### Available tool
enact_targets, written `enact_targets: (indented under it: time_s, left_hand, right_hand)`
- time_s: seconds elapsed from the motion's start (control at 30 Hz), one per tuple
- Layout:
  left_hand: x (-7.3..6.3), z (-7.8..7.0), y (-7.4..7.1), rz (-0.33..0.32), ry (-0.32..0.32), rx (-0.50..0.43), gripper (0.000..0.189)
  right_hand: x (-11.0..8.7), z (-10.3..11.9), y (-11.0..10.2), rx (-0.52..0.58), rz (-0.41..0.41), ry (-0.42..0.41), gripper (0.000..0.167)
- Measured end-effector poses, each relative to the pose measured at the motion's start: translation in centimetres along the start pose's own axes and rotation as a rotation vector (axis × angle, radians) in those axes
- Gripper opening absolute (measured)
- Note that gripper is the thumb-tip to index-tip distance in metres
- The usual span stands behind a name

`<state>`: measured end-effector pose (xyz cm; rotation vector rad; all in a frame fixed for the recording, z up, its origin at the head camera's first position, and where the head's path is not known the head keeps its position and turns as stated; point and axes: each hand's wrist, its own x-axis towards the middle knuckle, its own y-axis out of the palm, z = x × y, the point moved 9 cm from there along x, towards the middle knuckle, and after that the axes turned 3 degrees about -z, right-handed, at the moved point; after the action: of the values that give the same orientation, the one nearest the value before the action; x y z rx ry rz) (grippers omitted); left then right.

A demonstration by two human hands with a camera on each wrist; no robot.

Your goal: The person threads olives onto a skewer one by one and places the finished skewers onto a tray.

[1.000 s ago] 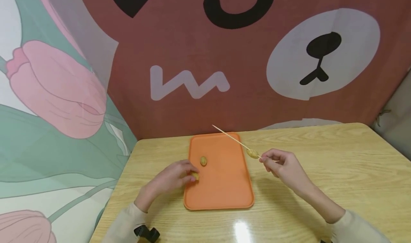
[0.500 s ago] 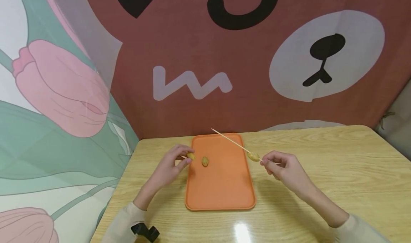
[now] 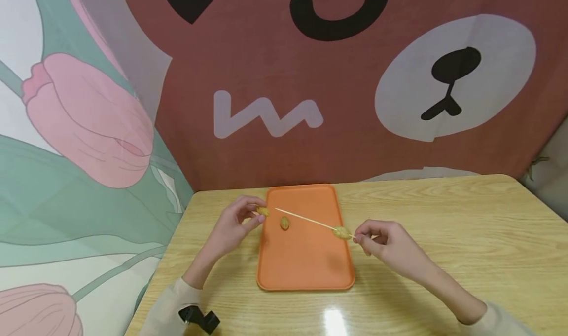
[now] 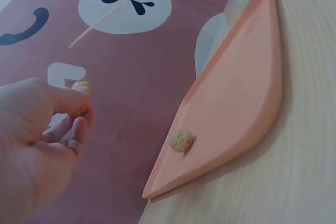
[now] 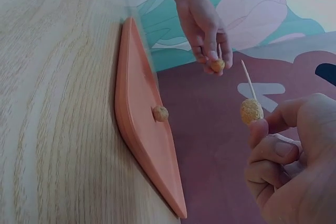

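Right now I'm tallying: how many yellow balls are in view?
3: one ball is pinched in the left hand, another ball lies on the tray, a third ball is on the skewer in the right hand.

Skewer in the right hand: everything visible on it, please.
The skewer is a thin, straight, pale stick, wooden by its look, with a pointed tip. One rough yellow-brown lump is threaded on it, close to the right hand, which pinches the stick. It is held aslant, clear of the orange tray, its bare tip pointing toward the left hand but apart from the second lump there. Its rear end is not clearly visible.
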<state>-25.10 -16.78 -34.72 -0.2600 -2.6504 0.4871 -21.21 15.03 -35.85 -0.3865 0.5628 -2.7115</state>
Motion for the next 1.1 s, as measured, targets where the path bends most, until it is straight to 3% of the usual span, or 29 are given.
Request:
enact_targets:
  time_s: [0.17, 0.27, 0.73, 1.1]
  left_hand:
    - [-0.2, 0.9, 0.0, -0.006, -0.134, -0.244, 0.033]
    - [-0.3, 1.2, 0.1, -0.018, -0.183, -0.330, 0.035]
    - [-0.5, 1.2, 0.9, 0.002, -0.171, -0.253, 0.034]
    - [-0.5, 0.3, 2.0, 0.021, -0.192, -0.565, 0.038]
  right_hand:
    - [0.1, -0.1, 0.3, 0.002, 0.023, 0.000, 0.006]
    - [0.1, -0.2, 0.5, 0.000, 0.034, 0.001, 0.006]
    - [0.0, -0.4, 0.6, 0.010, 0.024, 0.019, 0.007]
    - [0.1, 0.0, 0.2, -0.004, -0.004, -0.011, 0.006]
